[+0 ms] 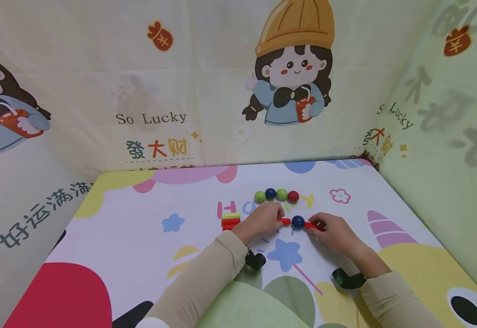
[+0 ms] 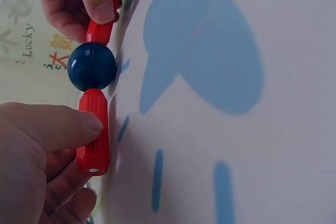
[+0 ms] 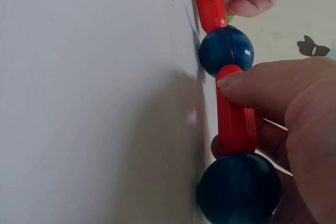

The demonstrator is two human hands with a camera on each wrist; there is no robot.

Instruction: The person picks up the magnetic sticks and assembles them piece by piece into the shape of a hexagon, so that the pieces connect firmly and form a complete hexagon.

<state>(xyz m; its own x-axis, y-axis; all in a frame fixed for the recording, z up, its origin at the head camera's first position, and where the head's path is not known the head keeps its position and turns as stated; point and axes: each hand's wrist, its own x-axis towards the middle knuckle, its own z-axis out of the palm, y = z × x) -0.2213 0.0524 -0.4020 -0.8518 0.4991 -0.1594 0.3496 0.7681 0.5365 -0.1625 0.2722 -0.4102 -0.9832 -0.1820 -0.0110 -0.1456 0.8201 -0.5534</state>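
Observation:
My left hand (image 1: 262, 219) pinches a red magnetic rod (image 2: 95, 135) between thumb and fingers. One end of this rod touches a dark blue ball (image 1: 298, 222); its other end, with a small metal tip, is bare. On the ball's opposite side, a second red rod (image 3: 236, 119) is gripped by my right hand (image 1: 338, 233). Another dark blue ball (image 3: 240, 190) sits at that rod's far end, beside my right fingers. Rods and balls form one nearly straight line, low over the patterned tabletop (image 1: 140, 246).
Behind the hands lies a curved row of balls: a green one (image 1: 260, 197), a blue one (image 1: 270, 194), another green one (image 1: 282, 194) and a red one (image 1: 293, 197). Left of my left hand are stacked rods (image 1: 231, 222), yellow-green and red. A printed cloth wall (image 1: 213, 91) stands behind.

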